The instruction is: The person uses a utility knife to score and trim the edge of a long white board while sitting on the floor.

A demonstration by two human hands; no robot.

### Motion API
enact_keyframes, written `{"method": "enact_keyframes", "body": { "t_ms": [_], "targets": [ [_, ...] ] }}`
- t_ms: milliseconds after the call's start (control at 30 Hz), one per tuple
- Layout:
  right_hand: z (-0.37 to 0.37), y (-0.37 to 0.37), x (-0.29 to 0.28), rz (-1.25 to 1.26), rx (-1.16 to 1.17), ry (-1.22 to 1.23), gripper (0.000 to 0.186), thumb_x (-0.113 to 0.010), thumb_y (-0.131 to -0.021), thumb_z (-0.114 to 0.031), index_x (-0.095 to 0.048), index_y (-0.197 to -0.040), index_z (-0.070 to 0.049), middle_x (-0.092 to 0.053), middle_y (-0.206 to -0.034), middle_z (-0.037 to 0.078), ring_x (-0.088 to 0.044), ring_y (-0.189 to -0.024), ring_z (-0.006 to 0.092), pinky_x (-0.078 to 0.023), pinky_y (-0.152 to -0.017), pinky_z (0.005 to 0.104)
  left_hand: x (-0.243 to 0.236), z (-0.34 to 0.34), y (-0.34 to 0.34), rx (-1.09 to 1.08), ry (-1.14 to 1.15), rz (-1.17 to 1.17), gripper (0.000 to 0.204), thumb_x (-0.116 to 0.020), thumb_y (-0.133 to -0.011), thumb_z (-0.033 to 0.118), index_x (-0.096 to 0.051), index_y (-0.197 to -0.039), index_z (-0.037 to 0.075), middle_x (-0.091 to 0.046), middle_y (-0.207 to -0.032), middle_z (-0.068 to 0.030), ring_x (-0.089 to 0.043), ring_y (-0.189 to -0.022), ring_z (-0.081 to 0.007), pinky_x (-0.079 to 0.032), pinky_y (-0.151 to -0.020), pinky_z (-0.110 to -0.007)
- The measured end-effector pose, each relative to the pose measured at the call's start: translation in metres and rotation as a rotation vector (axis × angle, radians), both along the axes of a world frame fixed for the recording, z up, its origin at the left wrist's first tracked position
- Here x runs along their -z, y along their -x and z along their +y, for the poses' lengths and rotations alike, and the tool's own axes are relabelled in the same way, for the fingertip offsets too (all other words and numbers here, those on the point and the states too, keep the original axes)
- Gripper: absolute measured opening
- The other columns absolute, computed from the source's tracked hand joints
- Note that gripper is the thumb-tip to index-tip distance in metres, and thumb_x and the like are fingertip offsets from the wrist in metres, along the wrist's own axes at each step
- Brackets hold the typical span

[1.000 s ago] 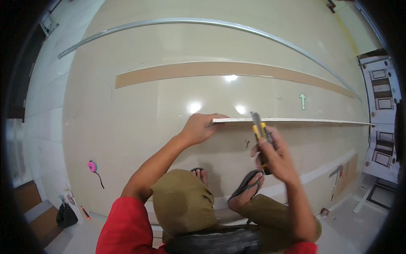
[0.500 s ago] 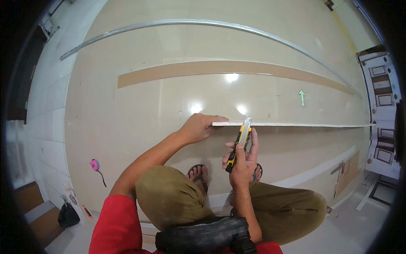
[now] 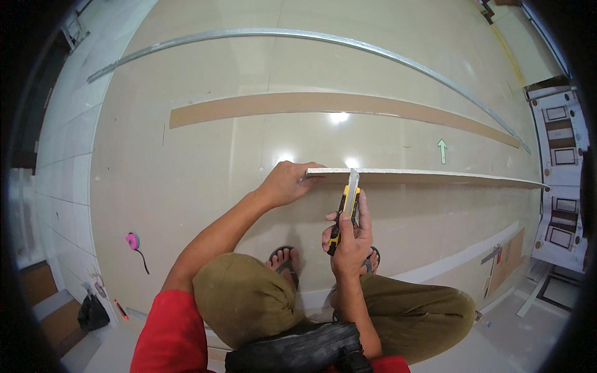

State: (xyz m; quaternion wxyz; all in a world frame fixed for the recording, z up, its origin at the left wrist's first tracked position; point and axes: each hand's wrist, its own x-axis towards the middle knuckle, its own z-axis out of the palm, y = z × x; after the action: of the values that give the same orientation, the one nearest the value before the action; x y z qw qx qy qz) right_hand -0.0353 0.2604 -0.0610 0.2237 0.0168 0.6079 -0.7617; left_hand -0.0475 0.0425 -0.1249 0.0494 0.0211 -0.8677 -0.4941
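Gripping yellow-black cutter (image 3: pixel 350 200), right hand (image 3: pixel 352 244); left hand (image 3: pixel 281 184) pinching board (image 3: pixel 423 176), partly hidden behind it.

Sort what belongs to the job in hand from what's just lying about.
In hand:
- thin board, its near end in the left hand
- yellow-and-black utility knife in the right hand, blade at the board's edge

Apparently just lying about:
- long metal strip
- brown strip
- pink tape measure
- black bag
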Motion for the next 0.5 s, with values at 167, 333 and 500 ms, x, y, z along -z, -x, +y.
{"method": "enact_keyframes", "body": {
  "t_ms": [167,333,500],
  "targets": [
    [-0.001,0.006,-0.007,-0.059,-0.081,-0.031,0.06,-0.051,-0.112,-0.008,-0.033,-0.169,-0.009,-0.071,-0.099,0.015,-0.061,-0.055,0.0133,-0.046,-0.045,0.0264,-0.003,0.003,0.002,-0.016,-0.007,-0.038,0.031,-0.075,-0.094,0.011,-0.075,-0.125,0.015,-0.079,-0.098,-0.0169,-0.077,-0.085,-0.0371,-0.061,-0.077,-0.042],
    [0.014,0.013,-0.018,-0.216,-0.15,0.266,0.08,-0.047,-0.101,-0.001,-0.017,-0.174,-0.012,-0.059,-0.137,0.024,-0.069,-0.088,0.0207,-0.057,-0.057,0.0322,0.0,0.001,0.002,-0.015,-0.029,0.009,0.032,-0.076,-0.094,0.012,-0.075,-0.125,0.015,-0.079,-0.097,-0.0169,-0.077,-0.086,-0.0373,-0.061,-0.078,-0.042],
    [0.026,0.019,-0.023,-0.25,-0.257,0.429,0.085,-0.057,-0.103,-0.004,-0.011,-0.174,-0.012,-0.046,-0.156,0.026,-0.068,-0.115,0.0295,-0.065,-0.076,0.0388,-0.003,0.002,0.003,-0.033,-0.047,-0.004,0.031,-0.076,-0.093,0.012,-0.075,-0.125,0.014,-0.079,-0.098,-0.0171,-0.077,-0.086,-0.0371,-0.061,-0.078,-0.042]
  ]
}}
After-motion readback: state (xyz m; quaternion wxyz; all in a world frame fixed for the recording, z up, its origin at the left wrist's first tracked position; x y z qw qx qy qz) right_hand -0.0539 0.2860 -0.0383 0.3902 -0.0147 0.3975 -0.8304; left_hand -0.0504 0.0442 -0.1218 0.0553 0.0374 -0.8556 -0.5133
